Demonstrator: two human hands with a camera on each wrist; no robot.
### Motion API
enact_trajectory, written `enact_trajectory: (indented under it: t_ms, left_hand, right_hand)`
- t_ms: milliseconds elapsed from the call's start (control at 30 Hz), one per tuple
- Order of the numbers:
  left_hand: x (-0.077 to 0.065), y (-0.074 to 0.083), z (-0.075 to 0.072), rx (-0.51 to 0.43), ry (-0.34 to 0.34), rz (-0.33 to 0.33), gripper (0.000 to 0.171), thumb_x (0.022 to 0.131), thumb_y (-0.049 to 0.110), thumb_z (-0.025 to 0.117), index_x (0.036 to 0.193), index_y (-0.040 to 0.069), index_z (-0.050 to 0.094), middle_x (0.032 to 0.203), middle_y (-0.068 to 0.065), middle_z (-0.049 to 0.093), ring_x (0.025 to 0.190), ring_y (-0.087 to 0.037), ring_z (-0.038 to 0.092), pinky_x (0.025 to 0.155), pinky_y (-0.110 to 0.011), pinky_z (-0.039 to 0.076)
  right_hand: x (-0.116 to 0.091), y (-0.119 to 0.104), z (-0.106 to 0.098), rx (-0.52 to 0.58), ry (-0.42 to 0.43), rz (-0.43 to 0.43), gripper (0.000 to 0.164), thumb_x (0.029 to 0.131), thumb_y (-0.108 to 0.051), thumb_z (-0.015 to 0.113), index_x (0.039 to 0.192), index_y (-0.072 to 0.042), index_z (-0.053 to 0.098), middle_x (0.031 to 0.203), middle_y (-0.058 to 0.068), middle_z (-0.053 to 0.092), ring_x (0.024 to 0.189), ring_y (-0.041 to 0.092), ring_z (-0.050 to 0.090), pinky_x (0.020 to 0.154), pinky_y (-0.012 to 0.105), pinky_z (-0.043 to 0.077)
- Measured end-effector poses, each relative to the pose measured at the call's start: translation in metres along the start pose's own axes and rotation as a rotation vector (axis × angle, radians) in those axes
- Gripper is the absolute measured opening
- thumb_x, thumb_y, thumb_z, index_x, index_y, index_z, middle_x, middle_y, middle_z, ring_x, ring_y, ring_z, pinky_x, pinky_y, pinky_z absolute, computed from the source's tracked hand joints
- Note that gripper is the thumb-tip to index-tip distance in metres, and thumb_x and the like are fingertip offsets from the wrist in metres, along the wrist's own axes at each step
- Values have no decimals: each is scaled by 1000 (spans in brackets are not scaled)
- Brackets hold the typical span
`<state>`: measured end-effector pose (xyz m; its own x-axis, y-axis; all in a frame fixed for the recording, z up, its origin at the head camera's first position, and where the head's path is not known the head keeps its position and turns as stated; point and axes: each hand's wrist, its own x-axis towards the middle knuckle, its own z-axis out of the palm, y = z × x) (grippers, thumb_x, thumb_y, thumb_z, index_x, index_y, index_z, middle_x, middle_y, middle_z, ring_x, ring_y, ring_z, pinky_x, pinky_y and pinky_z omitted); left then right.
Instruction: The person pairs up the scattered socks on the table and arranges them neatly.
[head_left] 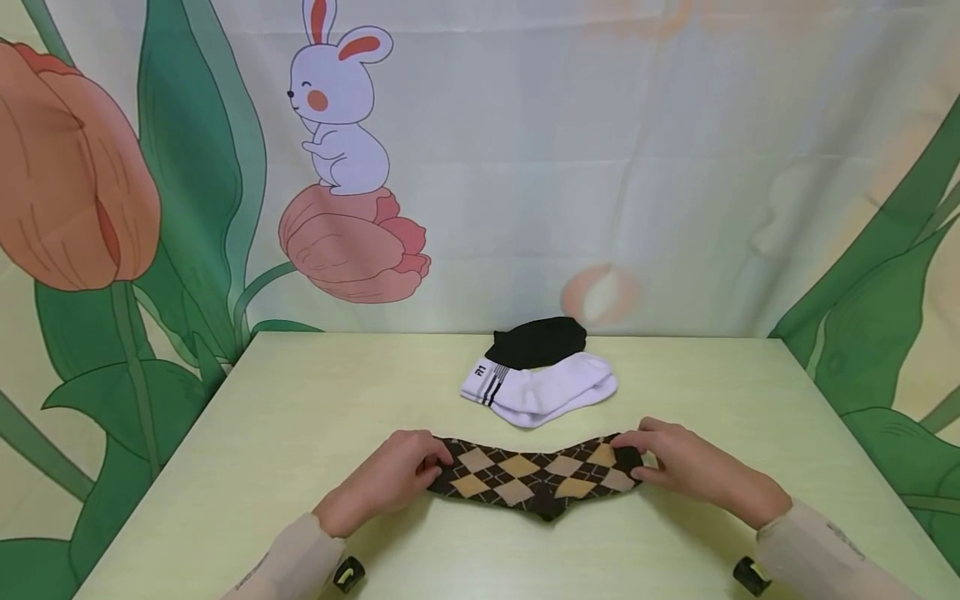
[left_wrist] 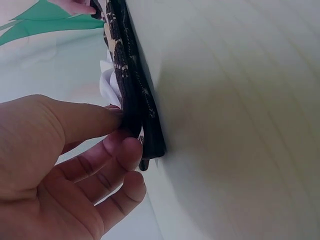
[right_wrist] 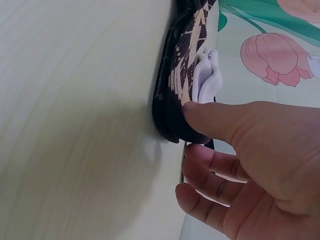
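A pair of brown argyle socks (head_left: 517, 477), patterned with tan and yellow diamonds, lies crosswise in front of me, one sock over the other. At the left end my left hand (head_left: 397, 468) pinches the dark cuff of the upper sock (left_wrist: 131, 95) between thumb and fingers. The lower layer shows just beneath, against the table. My right hand (head_left: 678, 460) holds the black toe end on the right. In the right wrist view its thumb lies on top of the toe (right_wrist: 175, 117), with the other fingers curled below.
Behind the argyle socks lie white socks (head_left: 551, 387) with black stripes at the cuff, and black socks (head_left: 536, 343) beyond them. The pale table (head_left: 300, 400) ends at a printed curtain (head_left: 510, 167) with tulips and a rabbit.
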<state>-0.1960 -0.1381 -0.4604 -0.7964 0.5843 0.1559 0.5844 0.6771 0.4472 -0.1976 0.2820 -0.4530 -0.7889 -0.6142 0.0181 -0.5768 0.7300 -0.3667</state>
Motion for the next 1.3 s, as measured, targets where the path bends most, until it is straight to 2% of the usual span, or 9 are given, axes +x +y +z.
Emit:
enact_trajectory:
  t_ms: [167, 333, 467, 633, 767, 900, 1033, 1300]
  left_hand:
    - [1, 2, 0, 32, 47, -29, 16, 89, 1, 76, 105, 5, 78, 87, 1, 64, 77, -15, 59, 70, -30, 52]
    - [1, 8, 1, 7, 73, -21, 21, 89, 5, 78, 110, 6, 76, 101, -3, 69, 75, -13, 59, 71, -29, 52]
    - [1, 14, 3, -25, 44, 17, 24, 90, 8, 78, 114, 4, 75, 109, -5, 69, 67, -6, 53, 66, -25, 49]
    - [3, 19, 6, -87, -19, 46, 27, 91, 9, 79, 116, 2, 74, 108, -8, 68, 65, -4, 52, 64, -22, 49]
    - [5, 22, 9, -95, -32, 94, 27, 90, 8, 79, 115, 2, 74, 105, -9, 67, 70, -5, 55, 67, -22, 50]
    - [7, 27, 11, -78, -29, 126, 27, 90, 7, 79, 116, 2, 74, 106, -8, 69, 78, -14, 62, 74, -25, 52]
    - [8, 31, 12, -63, -52, 133, 28, 89, 8, 80, 116, 2, 74, 109, -8, 70, 87, -18, 65, 80, -27, 54]
    - [10, 33, 15, -27, -95, 128, 25, 86, 7, 82, 110, 5, 76, 113, -6, 71, 96, -19, 63, 89, -32, 53]
  right_hand:
    - [1, -4, 0, -23, 33, -5, 40, 89, -8, 79, 128, -8, 70, 103, 3, 58, 69, 5, 51, 62, 23, 48]
    - [4, -11, 0, -57, 74, -29, 39, 90, -8, 79, 128, -6, 70, 116, 10, 59, 78, 12, 61, 68, 25, 54]
    - [5, -18, 1, -44, 100, -72, 39, 90, -9, 80, 127, -3, 70, 119, 11, 59, 82, 14, 62, 72, 27, 54]
    - [8, -22, 8, -49, 120, -125, 39, 90, -12, 80, 126, -4, 70, 115, 6, 61, 89, 16, 59, 76, 31, 53]
    - [10, -24, 13, -59, 117, -140, 38, 90, -12, 80, 126, -5, 70, 115, 5, 62, 96, 16, 59, 81, 34, 54]
    - [12, -26, 16, -72, 106, -141, 37, 90, -11, 80, 126, -5, 70, 116, 4, 63, 99, 16, 60, 83, 35, 55]
    - [13, -28, 19, -84, 85, -146, 36, 90, -10, 80, 124, -6, 71, 117, 5, 65, 103, 18, 61, 86, 36, 56]
    - [11, -28, 26, -108, 70, -144, 34, 89, -13, 81, 123, -13, 73, 118, 1, 65, 109, 21, 60, 93, 42, 54]
